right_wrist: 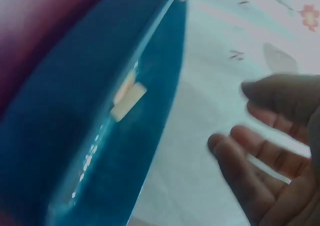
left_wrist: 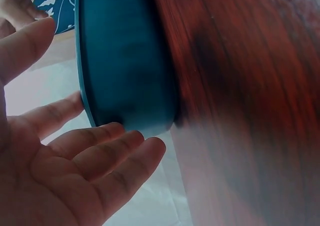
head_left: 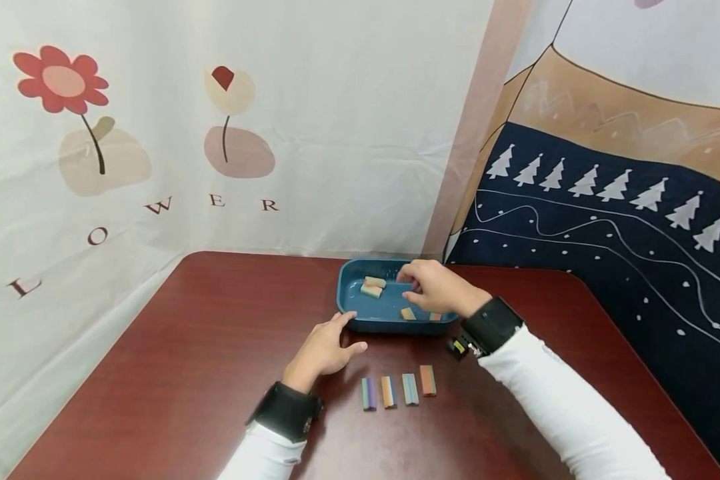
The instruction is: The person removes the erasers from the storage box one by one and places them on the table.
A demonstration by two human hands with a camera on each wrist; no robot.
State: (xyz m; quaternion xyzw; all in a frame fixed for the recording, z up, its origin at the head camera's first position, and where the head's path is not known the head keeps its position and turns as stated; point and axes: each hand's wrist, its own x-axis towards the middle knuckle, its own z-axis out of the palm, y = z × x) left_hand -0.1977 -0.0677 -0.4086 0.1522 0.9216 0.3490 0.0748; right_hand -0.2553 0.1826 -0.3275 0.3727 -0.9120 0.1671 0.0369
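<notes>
R hand [head_left: 438,288] hovers over blue tray [head_left: 360,320], grip released, holding nothing; nearest block [head_left: 408,313] lies just below its fingers, long axis left-right. L hand [head_left: 327,347], relaxed, touches tray's near wall on desk [head_left: 186,347].

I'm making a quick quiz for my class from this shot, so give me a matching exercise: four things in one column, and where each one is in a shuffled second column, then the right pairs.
Things:
1. left hand
2. right hand
3. row of four striped blocks
4. blue tray

Places:
A. lined up on the table in front of the tray
B. over the inside of the tray
C. at the tray's near left corner, fingers straight
D. at the far side of the red-brown table, near the wall cloth

Pairs: 1-C, 2-B, 3-A, 4-D
</notes>
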